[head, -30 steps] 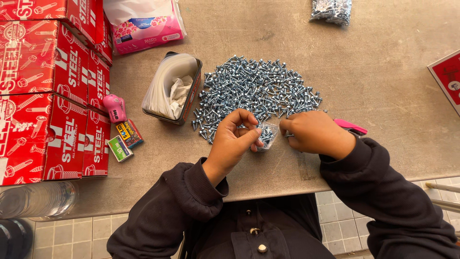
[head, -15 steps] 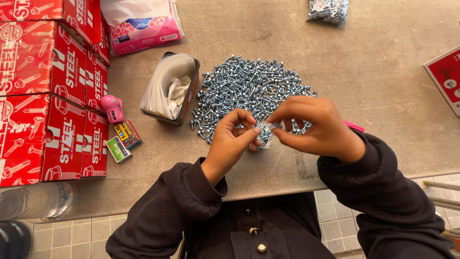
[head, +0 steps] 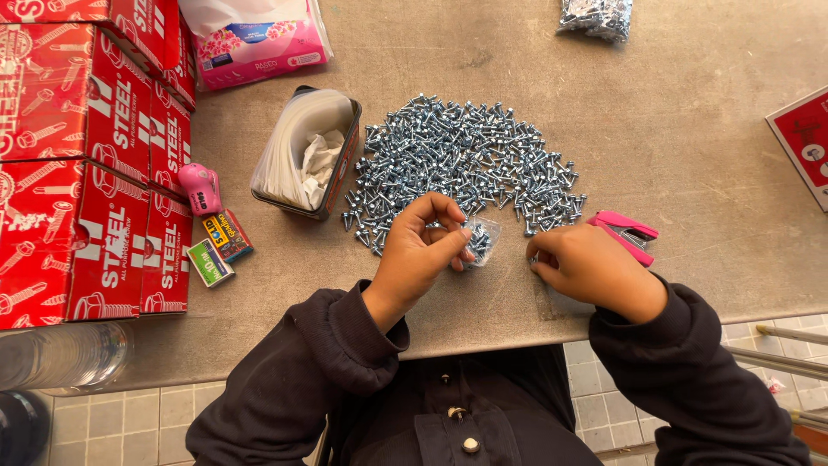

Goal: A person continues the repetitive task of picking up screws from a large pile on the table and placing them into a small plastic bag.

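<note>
Since the earlier frame the right hand (head: pixel 586 263) is lowered, curled, to the screw pile's (head: pixel 461 160) near edge, while the small bag (head: pixel 479 240) is pinched by the left hand (head: pixel 423 250) beside it.

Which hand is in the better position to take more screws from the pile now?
Probably the right hand. Its fingers rest on the table at the near edge of the screw pile, and they look free. The left hand is occupied, holding the small clear bag.

bare table (head: pixel 690 129) lies open right of the screw pile (head: pixel 466 164); red boxes (head: pixel 86 173) wall the left.
</note>
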